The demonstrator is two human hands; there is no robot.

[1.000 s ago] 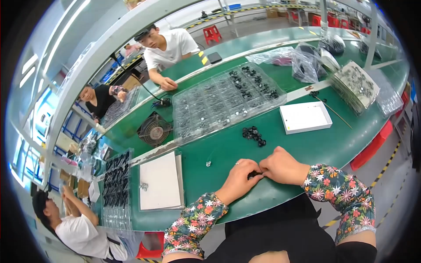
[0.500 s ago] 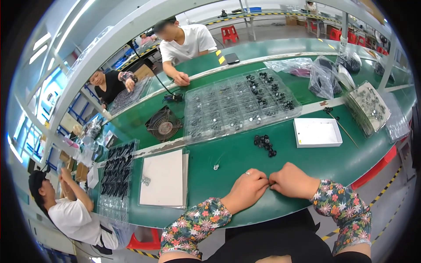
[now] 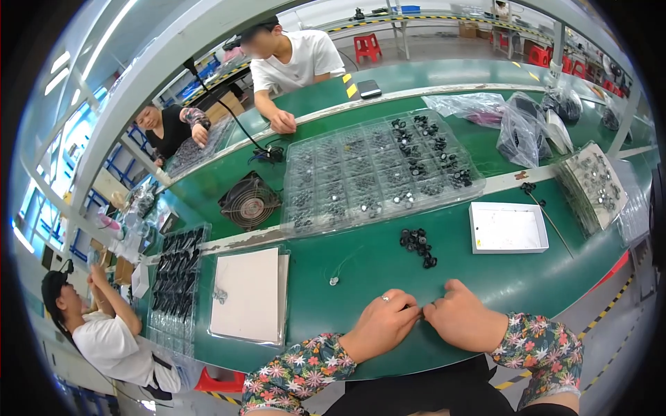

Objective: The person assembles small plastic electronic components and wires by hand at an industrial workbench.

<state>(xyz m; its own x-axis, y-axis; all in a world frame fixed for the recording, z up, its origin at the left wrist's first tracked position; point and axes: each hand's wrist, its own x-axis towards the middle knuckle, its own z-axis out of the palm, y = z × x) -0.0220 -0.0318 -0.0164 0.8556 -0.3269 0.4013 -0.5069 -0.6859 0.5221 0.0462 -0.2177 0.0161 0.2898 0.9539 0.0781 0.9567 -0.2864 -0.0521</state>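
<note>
Both hands meet over the near edge of the green bench, fingertips almost touching. My left hand (image 3: 383,324), with a ring on one finger, is closed in a pinch. Facing it, my right hand (image 3: 463,319) is curled with its thumb and fingers pressed together. A tiny dark bit shows between the fingertips, too small and covered to name. Just beyond the hands lies a small pile of round black parts (image 3: 417,244). To the left of them, a small round piece with thin wires (image 3: 334,281) rests on the bench.
A large clear compartment tray (image 3: 340,159) holds many small parts. A white box (image 3: 510,229) stands at right, beside a thin stick (image 3: 555,223). At left are a pale board (image 3: 244,295), a tray of black parts (image 3: 179,270) and a fan (image 3: 250,201). Three co-workers sit nearby.
The whole view has shifted slightly, so the hands sit a little lower in the picture. They stay pinched together, with the right hand's knuckles tipped slightly differently.
</note>
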